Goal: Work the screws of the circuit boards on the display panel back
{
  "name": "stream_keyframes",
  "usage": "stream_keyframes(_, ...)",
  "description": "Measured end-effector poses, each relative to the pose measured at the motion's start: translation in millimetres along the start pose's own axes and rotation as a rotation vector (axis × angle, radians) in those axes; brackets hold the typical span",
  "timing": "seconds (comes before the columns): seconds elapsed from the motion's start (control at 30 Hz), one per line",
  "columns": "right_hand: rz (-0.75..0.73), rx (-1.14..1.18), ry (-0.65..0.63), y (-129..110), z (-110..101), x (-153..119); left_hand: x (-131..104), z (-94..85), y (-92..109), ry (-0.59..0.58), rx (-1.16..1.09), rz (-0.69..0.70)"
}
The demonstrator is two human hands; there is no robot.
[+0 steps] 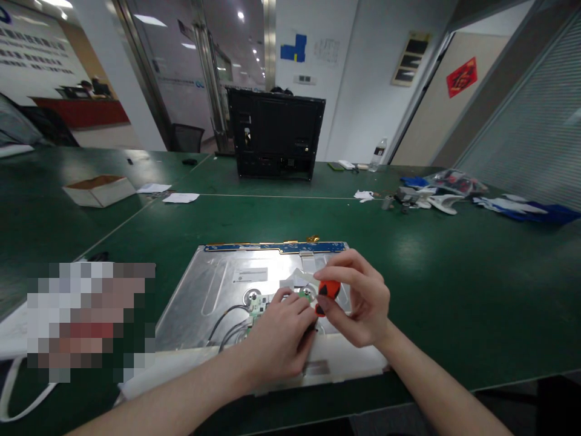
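Note:
In front of me lies a silver metal display panel (218, 266) with its back upward. A blue circuit strip (272, 247) runs along its far edge. On the panel sits a small green circuit board (256, 303) with dark cables (226, 323) leading off to the left. My left hand (288, 327) is curled over this board, fingertips pressed down on it; its thumb is mostly hidden. My right hand (363, 297) pinches a stubby orange-and-black screwdriver (330, 289) between thumb and fingers, beside the left fingertips. The screwdriver's tip cannot be made out.
A black monitor casing (276, 133) stands across the green table (454, 272). To the left are an open cardboard box (98, 191) and paper sheets (180, 198). Gloves (445, 203), bagged items (456, 180) and a bottle (378, 154) lie or stand toward the far right.

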State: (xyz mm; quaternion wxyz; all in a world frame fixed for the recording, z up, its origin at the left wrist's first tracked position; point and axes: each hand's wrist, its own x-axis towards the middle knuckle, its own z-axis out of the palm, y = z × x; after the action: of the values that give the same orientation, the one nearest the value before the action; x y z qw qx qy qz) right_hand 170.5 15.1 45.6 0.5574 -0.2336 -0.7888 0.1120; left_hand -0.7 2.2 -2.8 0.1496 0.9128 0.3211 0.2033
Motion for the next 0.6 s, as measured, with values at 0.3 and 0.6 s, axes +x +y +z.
stream_keyframes(0.3,-0.081,-0.015,-0.014,1.3,-1.6,0.5,0.1,2.4,-0.5,0.002,0.008,0.004)
stream_keyframes(0.6,-0.095,-0.177,0.018,-0.5,0.6,0.8,-0.6,-0.8,-0.1,-0.014,0.013,0.012)
